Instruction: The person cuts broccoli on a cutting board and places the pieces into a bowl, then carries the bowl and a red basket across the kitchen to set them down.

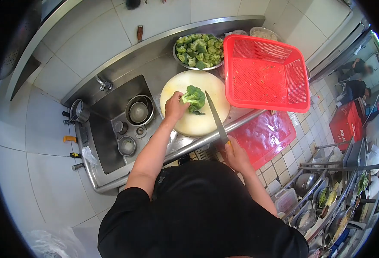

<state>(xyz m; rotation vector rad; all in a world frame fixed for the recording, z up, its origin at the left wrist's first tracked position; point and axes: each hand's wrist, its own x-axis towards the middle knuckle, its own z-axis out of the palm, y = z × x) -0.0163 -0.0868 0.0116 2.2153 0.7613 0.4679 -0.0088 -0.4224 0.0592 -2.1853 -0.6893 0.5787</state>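
On a round, pale cutting board (183, 81) lies a head of broccoli (194, 97). My left hand (176, 106) grips it at the stem side, with the florets facing right. My right hand (236, 155) is closed around the yellow handle of a kitchen knife (216, 117). Its long blade points up and away over the board's right part, beside the broccoli and apart from it. Behind the board stands a metal bowl (175, 56) heaped with cut broccoli florets (199, 49).
A red plastic basket (264, 86) stands right of the board, above a red lid or tray (264, 137) lower down. To the left is a steel sink (105, 129) with metal bowls (138, 110). A rack (327, 172) with pans is at right; people are farther back.
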